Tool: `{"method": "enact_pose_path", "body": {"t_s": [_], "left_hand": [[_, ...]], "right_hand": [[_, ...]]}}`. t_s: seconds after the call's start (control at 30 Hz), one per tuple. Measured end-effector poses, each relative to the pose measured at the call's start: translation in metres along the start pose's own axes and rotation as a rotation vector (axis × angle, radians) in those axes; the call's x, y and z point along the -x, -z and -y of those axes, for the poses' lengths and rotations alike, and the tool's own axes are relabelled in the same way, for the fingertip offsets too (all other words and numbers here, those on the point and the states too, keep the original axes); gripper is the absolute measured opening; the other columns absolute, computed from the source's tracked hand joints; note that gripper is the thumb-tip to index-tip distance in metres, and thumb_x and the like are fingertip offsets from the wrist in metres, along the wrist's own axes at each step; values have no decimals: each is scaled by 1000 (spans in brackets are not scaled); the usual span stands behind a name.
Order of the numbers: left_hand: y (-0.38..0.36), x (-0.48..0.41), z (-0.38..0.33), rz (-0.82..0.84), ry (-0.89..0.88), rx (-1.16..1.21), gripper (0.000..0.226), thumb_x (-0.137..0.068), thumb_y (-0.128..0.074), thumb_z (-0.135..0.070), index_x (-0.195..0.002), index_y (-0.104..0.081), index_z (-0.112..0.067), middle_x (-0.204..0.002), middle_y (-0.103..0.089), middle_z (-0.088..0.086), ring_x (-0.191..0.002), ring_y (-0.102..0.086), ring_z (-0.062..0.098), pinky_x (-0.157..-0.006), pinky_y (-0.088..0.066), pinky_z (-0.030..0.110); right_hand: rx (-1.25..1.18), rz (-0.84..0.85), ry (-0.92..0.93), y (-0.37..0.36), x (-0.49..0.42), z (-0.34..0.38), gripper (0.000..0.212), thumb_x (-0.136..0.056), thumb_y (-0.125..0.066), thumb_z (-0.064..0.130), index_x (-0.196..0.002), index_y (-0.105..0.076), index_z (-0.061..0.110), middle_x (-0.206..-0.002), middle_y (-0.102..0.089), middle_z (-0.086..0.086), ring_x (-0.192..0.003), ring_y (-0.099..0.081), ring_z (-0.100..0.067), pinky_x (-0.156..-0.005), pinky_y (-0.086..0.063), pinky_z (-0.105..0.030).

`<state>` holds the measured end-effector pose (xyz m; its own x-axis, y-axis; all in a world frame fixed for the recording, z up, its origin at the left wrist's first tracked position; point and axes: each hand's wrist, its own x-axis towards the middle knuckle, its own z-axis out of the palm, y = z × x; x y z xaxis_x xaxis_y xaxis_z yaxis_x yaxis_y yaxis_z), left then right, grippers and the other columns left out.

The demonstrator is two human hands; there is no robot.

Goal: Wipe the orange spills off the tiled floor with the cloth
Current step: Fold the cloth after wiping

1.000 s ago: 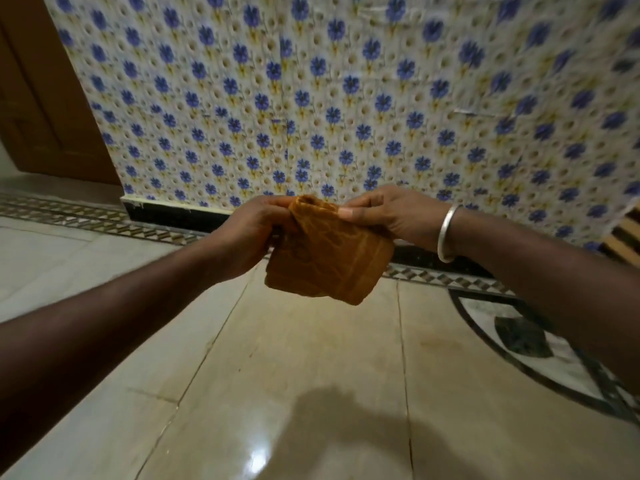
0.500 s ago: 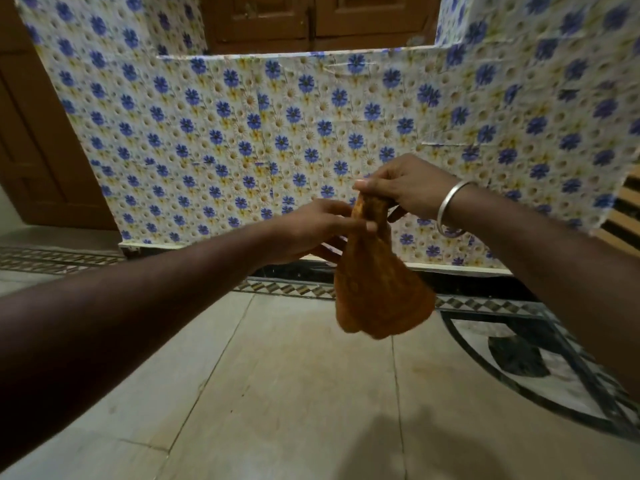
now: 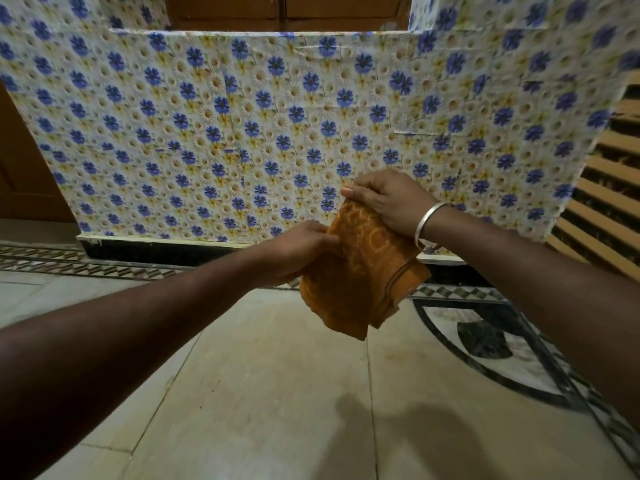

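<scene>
An orange patterned cloth (image 3: pixel 360 271) hangs folded in the air above the pale tiled floor (image 3: pixel 263 393). My right hand (image 3: pixel 388 199), with a silver bangle on the wrist, grips the cloth's top edge. My left hand (image 3: pixel 298 251) holds its left side, fingers curled round the fabric. A faint orange-brown smear (image 3: pixel 239 351) shows on the tile below the cloth. Shadows of my hands and the cloth fall on the floor near me.
A low wall covered in blue-flower paper (image 3: pixel 277 133) stands right ahead, with a dark plinth at its base. A patterned floor border (image 3: pixel 86 265) runs along it. A black-and-white inlay (image 3: pixel 491 344) lies at the right, slatted wood (image 3: pixel 609 216) at far right.
The view has tilted up, showing more wall. My right hand lifted the cloth's top, then the cloth spread wider again; my left hand shifted onto its left side.
</scene>
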<state>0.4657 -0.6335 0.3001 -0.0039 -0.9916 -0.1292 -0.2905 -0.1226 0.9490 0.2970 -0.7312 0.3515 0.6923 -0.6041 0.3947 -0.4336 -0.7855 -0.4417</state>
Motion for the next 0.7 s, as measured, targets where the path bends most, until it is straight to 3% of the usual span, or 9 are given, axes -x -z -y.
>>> {"method": "enact_pose_path", "body": {"t_s": [0.03,0.1,0.17,0.27,0.37,0.47,0.57,0.7], "left_hand": [[0,2,-2,20,24,53,18,-102,-56,-9,-91,-69,-2,-80,-76,7,-74,-76,18,-68,-59,29],[1,5,-4,34,66,123,15,-101,-54,-10,-91,-65,-7,-79,-73,4,-71,-73,15,-64,-55,26],[4,8,-3,12,94,178,9,-99,-56,-13,-100,-64,-9,-89,-71,6,-76,-72,17,-67,-54,29],[10,12,-2,-73,109,261,15,-100,-56,-15,-109,-65,-8,-91,-68,5,-71,-72,14,-59,-54,25],[15,15,-3,-136,98,323,14,-101,-54,-17,-111,-61,-8,-87,-61,4,-72,-63,15,-61,-52,27],[20,14,-4,-173,105,381,6,-100,-55,-17,-104,-55,-12,-87,-55,4,-74,-60,17,-64,-52,32],[21,12,-8,-143,63,422,11,-99,-51,-15,-108,-53,-12,-96,-57,8,-86,-61,24,-78,-55,40],[24,13,-8,-59,13,416,23,-92,-50,-12,-113,-60,-12,-96,-64,8,-84,-66,24,-74,-55,40]], "right_hand": [[-63,-11,-45,-3,1,-4,40,-97,-58,45,-76,-62,12,-75,-61,-8,-68,-56,-20,-66,-46,-36],[-222,-24,-219,-12,3,-16,45,-94,-57,54,-100,-66,11,-95,-69,-8,-80,-64,-22,-77,-54,-41],[-402,60,-485,-20,9,-24,62,-93,-47,66,-124,-57,14,-109,-66,-9,-88,-65,-23,-80,-55,-42],[-686,316,-808,-28,24,-36,92,-84,-35,84,-148,-39,18,-114,-69,-20,-100,-69,-34,-81,-55,-46],[-953,504,-841,-38,35,-44,107,-73,-31,94,-157,-16,29,-122,-66,-30,-109,-67,-46,-95,-50,-54],[-1067,481,-847,-48,35,-46,111,-68,-38,96,-158,-12,36,-134,-58,-32,-114,-64,-48,-101,-47,-60],[-1205,418,-777,-54,34,-34,96,-79,-36,89,-147,-38,20,-130,-63,-28,-119,-62,-44,-106,-44,-58],[-1388,95,-678,-50,30,-7,54,-101,-45,51,-130,-61,9,-119,-70,-19,-113,-65,-34,-102,-48,-55]]}}
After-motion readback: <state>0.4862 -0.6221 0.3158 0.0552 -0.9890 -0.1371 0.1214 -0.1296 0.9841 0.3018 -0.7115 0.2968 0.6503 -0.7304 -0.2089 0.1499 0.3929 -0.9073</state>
